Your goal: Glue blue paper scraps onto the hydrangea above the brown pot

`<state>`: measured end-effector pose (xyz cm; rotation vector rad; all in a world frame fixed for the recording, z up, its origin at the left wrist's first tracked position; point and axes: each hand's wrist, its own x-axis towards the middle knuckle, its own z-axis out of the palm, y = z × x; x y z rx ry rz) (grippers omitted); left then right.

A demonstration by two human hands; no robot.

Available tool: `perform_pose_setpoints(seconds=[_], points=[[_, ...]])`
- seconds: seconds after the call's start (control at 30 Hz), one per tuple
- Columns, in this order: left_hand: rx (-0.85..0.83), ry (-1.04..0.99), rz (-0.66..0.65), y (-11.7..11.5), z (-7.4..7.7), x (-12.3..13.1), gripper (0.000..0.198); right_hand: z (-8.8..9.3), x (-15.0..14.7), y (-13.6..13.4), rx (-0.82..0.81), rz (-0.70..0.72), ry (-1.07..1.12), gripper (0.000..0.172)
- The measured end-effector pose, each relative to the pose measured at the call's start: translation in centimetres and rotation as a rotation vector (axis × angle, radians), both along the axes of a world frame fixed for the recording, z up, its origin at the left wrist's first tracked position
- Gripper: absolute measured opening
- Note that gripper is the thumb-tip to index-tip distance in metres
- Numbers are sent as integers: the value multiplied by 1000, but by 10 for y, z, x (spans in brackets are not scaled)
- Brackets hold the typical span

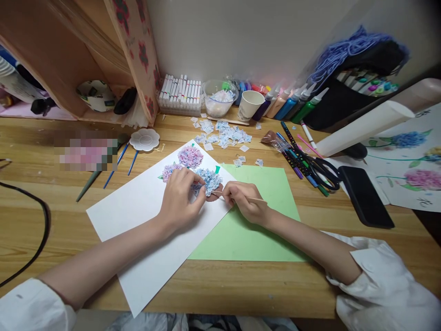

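Note:
My left hand bends over a blue paper-petal flower on a white sheet. Its thumb and forefinger come together at the flower's edge; anything pinched between them is too small to make out. In my right hand is a thin wooden stick, its far end pointing at a brown patch just below the blue petals. A pink flower and a pink-purple one are also on the sheet, the latter partly behind my left hand. Green paper lies beneath the sheet's right side.
Loose blue-white paper squares lie behind the sheet, near a clear tub, a paper cup and a box of markers. To the right are black-handled scissors and a phone. A flower-shaped palette sits left.

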<state>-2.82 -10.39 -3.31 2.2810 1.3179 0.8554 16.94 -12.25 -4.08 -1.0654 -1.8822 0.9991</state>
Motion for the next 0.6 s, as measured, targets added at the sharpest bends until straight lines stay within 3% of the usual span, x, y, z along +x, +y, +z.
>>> perform_pose_setpoints(seconds=[0.23, 0.4, 0.6], points=[[18, -39, 12, 0, -1, -2, 6, 30, -27, 32, -360, -136, 44, 54], [10, -42, 17, 0, -1, -2, 8, 33, -34, 46, -412, -145, 25, 57], [8, -38, 8, 0, -1, -2, 7, 34, -23, 36, -422, -178, 113, 55]])
